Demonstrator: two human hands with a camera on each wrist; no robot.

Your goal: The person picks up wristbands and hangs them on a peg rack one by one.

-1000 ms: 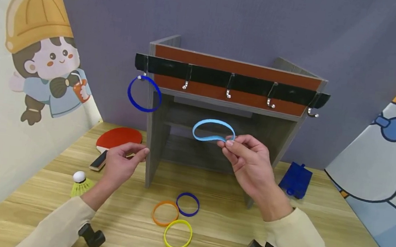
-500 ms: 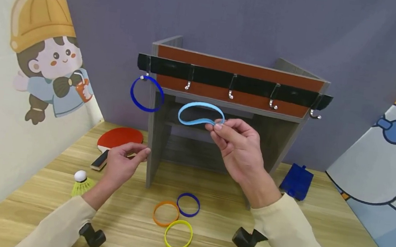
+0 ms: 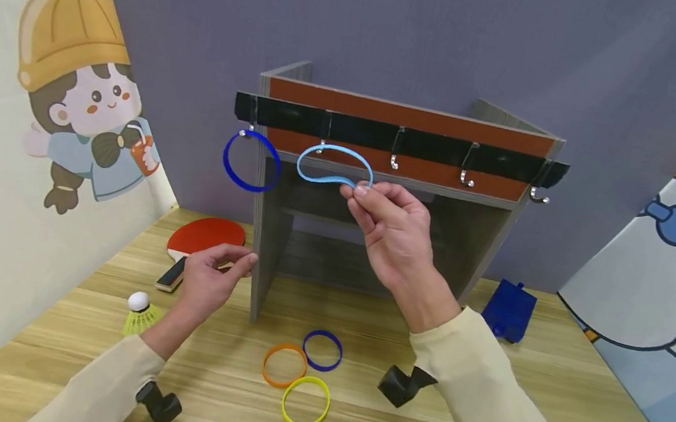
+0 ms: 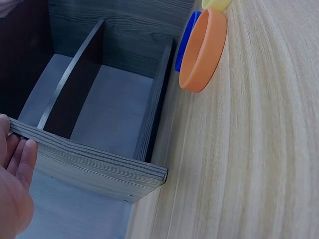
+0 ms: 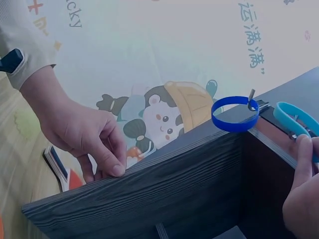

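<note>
My right hand (image 3: 394,234) pinches a light blue silicone wristband (image 3: 338,148) between thumb and fingers. In the head view the band's loop overlaps the second hook from the left; whether it touches the hook is unclear. A dark blue wristband (image 3: 252,161) hangs on the leftmost hook of the black hook rail (image 3: 359,129). My left hand (image 3: 216,277) holds the front edge of the grey wooden shelf's left side panel (image 3: 258,230), seen closely in the left wrist view. On the table lie an orange wristband (image 3: 285,365), a second dark blue wristband (image 3: 322,350) and a yellow wristband (image 3: 305,403).
Left of the shelf lie a red table tennis bat (image 3: 205,235) and a yellow shuttlecock (image 3: 141,314). A blue plastic object (image 3: 509,310) lies right of it. Several metal hooks stick out from the rail, including one at its right end (image 3: 538,194).
My right hand has carried the light blue wristband up and to the left, from in front of the shelf opening to the hook rail. The left hand stays at the panel.
</note>
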